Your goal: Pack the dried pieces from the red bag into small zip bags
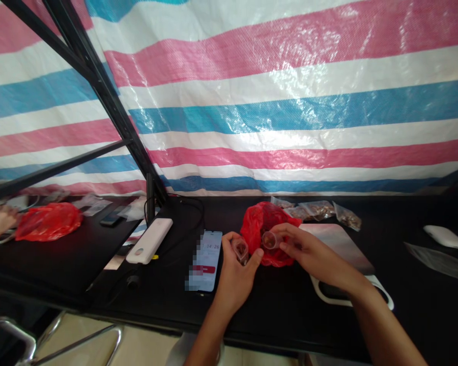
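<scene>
Clear cup (270, 240) held in narrow grip of right hand (309, 250), over red plastic bag (251, 223). Small clear bag (239, 248), brown contents showing, held by left hand (238, 274) just beside. Several filled packets (316, 209) laid at back of surface (282, 300), apparently done; held bag judged unfinished. Cup's fill cannot be told.

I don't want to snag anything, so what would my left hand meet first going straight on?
Probably the crumpled red plastic bag, just ahead of your left hand, though depth is unclear.
</scene>
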Available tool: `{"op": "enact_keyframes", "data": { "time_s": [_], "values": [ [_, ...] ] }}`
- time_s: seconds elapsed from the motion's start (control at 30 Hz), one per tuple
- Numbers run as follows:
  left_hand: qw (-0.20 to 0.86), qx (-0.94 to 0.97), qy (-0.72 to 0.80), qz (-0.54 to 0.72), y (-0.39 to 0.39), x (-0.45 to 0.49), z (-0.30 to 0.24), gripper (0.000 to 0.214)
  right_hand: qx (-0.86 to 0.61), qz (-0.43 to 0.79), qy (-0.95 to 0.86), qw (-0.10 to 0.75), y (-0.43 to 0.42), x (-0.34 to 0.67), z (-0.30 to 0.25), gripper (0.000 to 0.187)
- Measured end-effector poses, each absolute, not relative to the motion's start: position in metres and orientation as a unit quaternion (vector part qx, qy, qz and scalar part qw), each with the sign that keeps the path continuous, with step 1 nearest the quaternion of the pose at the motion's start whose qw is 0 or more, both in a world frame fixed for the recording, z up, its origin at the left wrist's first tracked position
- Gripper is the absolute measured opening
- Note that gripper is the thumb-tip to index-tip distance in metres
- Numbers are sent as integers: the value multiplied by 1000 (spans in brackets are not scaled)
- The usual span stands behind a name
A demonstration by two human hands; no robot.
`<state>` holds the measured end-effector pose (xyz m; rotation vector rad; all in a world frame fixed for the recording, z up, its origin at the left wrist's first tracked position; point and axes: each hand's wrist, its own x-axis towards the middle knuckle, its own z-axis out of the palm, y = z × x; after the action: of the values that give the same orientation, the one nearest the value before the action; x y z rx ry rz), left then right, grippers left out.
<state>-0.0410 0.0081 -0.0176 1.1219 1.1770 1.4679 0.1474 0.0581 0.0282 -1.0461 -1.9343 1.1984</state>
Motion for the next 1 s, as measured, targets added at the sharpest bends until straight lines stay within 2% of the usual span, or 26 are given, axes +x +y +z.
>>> {"op": "enact_keyframes", "data": {
  "time_s": [0.23, 0.67, 0.9, 1.0],
  "values": [
    [442, 513, 477, 561, 8, -41, -13, 24, -397, 433, -740, 327, 41, 126, 46, 27],
    [431, 480, 493, 584, 10, -39, -9, 23, -379, 312, -806, 332, 35, 114, 50, 42],
    [422, 490, 500, 576, 9, -39, -10, 19, -374, 294, -811, 341, 33, 110, 51, 42],
    [413, 498, 501, 575, 9, -39, -11, 21, -383, 277, -796, 378, 38, 116, 50, 37]
  ]
}}
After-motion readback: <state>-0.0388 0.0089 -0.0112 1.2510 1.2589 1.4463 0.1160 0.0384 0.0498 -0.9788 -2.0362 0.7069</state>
